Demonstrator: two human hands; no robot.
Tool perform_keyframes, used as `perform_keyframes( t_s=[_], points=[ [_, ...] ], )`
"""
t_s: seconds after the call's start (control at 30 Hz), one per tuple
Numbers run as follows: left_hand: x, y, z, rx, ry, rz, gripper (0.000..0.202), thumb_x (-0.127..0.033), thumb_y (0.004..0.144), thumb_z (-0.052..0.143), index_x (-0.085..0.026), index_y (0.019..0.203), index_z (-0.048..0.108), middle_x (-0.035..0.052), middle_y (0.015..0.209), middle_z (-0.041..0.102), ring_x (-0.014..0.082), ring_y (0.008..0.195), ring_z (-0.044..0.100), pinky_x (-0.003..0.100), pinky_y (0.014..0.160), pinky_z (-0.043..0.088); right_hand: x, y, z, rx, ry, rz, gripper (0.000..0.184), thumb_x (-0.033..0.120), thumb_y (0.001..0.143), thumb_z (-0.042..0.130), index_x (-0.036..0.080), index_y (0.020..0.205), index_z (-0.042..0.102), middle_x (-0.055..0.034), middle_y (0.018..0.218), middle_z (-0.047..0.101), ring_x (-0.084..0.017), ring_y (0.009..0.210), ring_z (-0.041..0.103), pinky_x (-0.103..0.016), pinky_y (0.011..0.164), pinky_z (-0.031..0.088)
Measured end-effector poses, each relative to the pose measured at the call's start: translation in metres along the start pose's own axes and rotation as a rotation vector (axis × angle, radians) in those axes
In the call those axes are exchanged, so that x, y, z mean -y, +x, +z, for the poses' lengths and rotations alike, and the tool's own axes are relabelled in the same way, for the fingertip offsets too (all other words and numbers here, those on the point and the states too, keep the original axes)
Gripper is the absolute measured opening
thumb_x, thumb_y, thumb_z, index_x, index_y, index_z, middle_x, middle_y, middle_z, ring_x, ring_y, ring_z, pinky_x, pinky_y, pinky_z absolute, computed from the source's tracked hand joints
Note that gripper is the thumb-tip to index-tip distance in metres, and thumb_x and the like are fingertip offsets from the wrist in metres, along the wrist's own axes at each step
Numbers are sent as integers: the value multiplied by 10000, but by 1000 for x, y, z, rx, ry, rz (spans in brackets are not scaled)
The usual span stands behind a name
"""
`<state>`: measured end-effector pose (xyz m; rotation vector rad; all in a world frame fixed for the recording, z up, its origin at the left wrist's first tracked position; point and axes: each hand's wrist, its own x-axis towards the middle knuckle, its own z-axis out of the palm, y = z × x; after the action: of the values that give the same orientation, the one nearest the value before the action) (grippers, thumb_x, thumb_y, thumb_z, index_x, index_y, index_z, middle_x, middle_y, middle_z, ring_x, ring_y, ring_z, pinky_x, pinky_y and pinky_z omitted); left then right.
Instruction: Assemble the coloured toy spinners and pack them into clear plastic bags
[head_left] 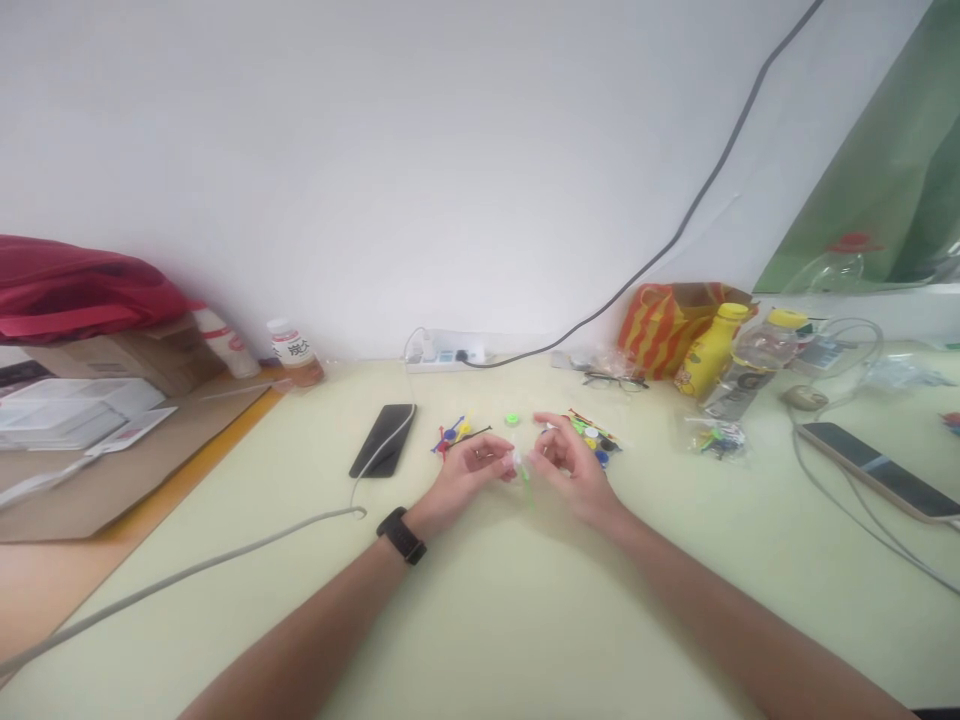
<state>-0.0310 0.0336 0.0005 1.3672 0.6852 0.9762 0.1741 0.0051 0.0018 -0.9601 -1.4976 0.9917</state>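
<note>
Your left hand (469, 470) and right hand (570, 465) met just above the bench (480, 620). The fingers of both were curled narrow and pinched a thin green stick (525, 485) between them. Blur hid the exact grip. The stick hung between your fingertips, near a green round piece (512, 419). Heaps of coloured pieces (594, 436) lay just beyond your hands. A black phone (382, 440) lay to the left.
</note>
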Motion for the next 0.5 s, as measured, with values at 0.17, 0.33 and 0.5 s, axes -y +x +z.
perform_keyframes(
  t_s=[0.17, 0.33, 0.5],
  points=[
    [-1, 0, 0, 1, 11, -7, 267, -340, 862, 789, -156, 1036, 706, 60, 946, 686, 167, 828, 669, 329, 824, 556, 4, -4, 4, -74, 91, -4, 770, 426, 947, 639, 336, 1571, 197, 43, 841, 477, -131, 661, 490, -277, 644, 440],
    [-3, 0, 0, -2, 22, -11, 262, -333, 863, 789, -155, 1037, 708, 57, 946, 696, 158, 813, 671, 314, 812, 549, 3, -6, 6, -63, 157, 18, 752, 418, 946, 654, 364, 1559, 222, 51, 845, 469, -112, 632, 445, -268, 638, 412],
    [-1, 0, 0, -12, 24, -5, 263, -333, 858, 794, -153, 1031, 711, 52, 910, 692, 154, 805, 667, 302, 799, 541, 6, -3, -1, 135, 140, 1, 290, 444, 977, 598, 211, 823, 676, 35, 648, 456, -118, 571, 413, -288, 596, 345]
  ],
)
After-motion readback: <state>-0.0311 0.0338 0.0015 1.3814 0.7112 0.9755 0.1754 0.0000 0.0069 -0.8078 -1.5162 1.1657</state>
